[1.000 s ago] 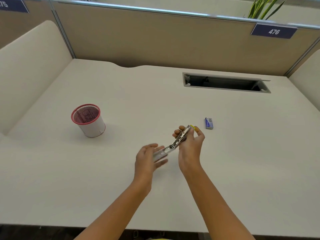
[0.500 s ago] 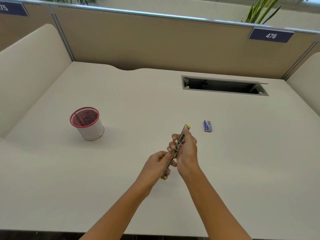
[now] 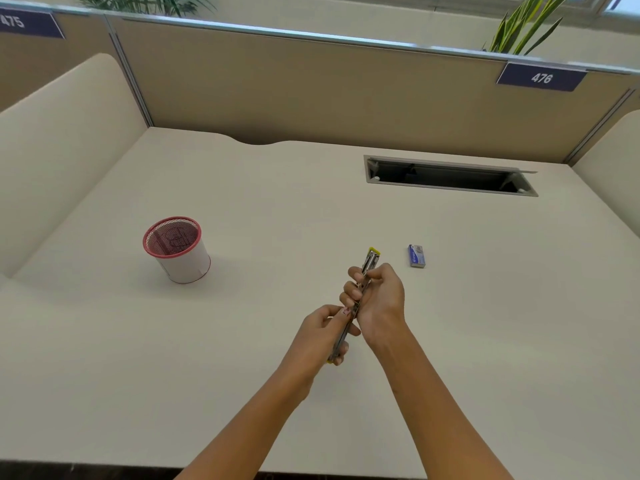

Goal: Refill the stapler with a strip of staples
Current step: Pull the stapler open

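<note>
A metal stapler [image 3: 370, 263] with yellow ends is swung fully open into one long line, held above the desk and pointing away from me. My right hand [image 3: 379, 299] grips its far half, fingers wrapped round the metal rail. My left hand [image 3: 323, 336] holds the near half, whose yellow tip shows below my fingers. A small blue staple box [image 3: 416, 256] lies on the desk just right of the stapler's far tip. No loose strip of staples is visible.
A red-rimmed mesh pen cup [image 3: 177, 249] stands on the left of the beige desk [image 3: 242, 341]. A cable slot [image 3: 450, 176] lies open at the back right. Partition walls close the back and both sides.
The stapler has gone from partly folded to stretched straight between both hands. My left hand closed around its near half, and both hands drew together.
</note>
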`<action>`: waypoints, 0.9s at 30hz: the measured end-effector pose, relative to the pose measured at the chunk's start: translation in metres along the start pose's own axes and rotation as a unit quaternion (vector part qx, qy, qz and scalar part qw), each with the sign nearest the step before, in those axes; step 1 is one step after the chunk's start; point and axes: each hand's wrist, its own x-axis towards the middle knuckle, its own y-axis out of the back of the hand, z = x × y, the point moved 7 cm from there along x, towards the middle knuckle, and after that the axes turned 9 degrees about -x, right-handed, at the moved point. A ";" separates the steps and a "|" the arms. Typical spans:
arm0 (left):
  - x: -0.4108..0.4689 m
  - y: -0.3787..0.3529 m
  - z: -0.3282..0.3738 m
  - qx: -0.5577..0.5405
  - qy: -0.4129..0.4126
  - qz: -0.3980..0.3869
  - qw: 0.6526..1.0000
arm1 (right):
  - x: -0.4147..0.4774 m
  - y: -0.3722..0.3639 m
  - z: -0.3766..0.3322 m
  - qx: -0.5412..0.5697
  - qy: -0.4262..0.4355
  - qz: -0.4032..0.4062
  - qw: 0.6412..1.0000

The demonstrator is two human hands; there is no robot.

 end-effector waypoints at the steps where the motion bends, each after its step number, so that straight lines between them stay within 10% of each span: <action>1: 0.000 0.001 -0.001 -0.011 0.007 0.000 1.000 | -0.001 -0.001 -0.001 -0.009 0.006 -0.007 1.000; 8: 0.000 0.003 0.003 -0.170 0.028 0.036 0.984 | -0.013 -0.014 -0.024 -0.251 0.183 -0.020 0.950; 13: 0.015 0.011 0.032 -0.505 0.052 -0.036 0.861 | -0.050 -0.047 -0.038 -0.674 0.473 -0.016 0.567; 18: 0.019 0.007 0.043 -0.562 0.069 -0.078 0.820 | -0.066 -0.068 -0.021 -0.764 0.551 -0.120 0.313; 22: 0.021 0.005 0.044 -0.587 0.053 -0.087 0.803 | -0.071 -0.070 -0.037 -0.694 0.557 -0.111 0.442; 25: 0.019 0.002 0.039 -0.575 0.057 -0.097 0.811 | -0.075 -0.072 -0.031 -0.712 0.579 -0.108 0.382; 27: 0.019 0.000 0.039 -0.563 0.056 -0.104 0.818 | -0.072 -0.069 -0.035 -0.698 0.552 -0.098 0.447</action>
